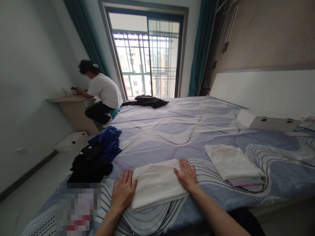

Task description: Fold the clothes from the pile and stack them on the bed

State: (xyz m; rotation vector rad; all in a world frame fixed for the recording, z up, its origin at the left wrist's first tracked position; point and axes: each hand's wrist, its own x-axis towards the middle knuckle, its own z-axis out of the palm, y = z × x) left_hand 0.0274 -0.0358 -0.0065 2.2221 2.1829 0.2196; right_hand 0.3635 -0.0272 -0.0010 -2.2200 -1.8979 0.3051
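Note:
A folded white cloth garment (157,185) lies flat on the bed in front of me. At its left edge my left hand (123,190) rests palm down with the fingers stretched out. Over its right end lies my right hand (187,175), also flat, fingers spread and thumb on the fabric. Neither hand grips anything. Off to the right sits a stack of folded clothes (232,160), white on top with pink and teal layers showing beneath. Crumpled blue clothing (108,142) and black clothing (91,165) are heaped to the left of my hands.
A patterned grey-blue sheet covers the bed (169,131). Dark clothing (147,101) lies at its far edge. A white box (268,121) stands at the right. Beyond the left side, a person (103,90) sits at a small desk (73,108); another white box (71,141) is on the floor.

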